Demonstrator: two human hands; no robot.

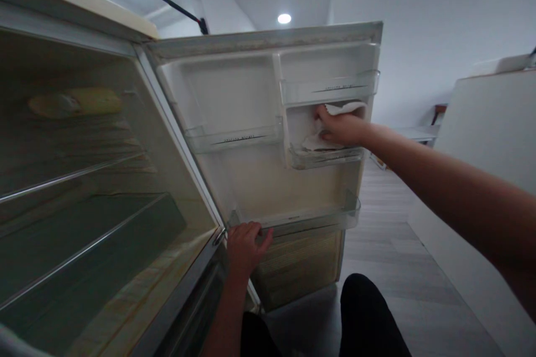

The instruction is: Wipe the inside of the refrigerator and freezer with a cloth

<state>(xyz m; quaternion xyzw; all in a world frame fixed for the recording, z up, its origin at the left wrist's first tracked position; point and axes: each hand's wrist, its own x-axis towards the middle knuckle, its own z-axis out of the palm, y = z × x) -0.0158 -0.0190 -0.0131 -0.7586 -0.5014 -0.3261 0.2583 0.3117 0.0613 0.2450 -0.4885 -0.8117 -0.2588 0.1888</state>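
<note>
In the head view, my right hand (341, 127) reaches into a small compartment on the inside of the open fridge door (251, 184). Its fingers are closed on a white cloth (349, 107), which bunches around the hand and hangs down toward the clear door shelf (326, 159). My left hand (245, 242) rests at the left end of the lowest clear door shelf (310, 223), close to the hinge side. Its fingers are slightly bent and the thumb stands apart, with nothing visible in them.
To the left, the fridge interior (167, 117) has glass shelves (96, 234) and a yellowish lamp cover (75, 102). Two more clear door shelves sit higher, one being the left shelf (238, 138). A white cabinet (481, 178) stands right, beyond the grey wooden floor (393, 245). My knees show below.
</note>
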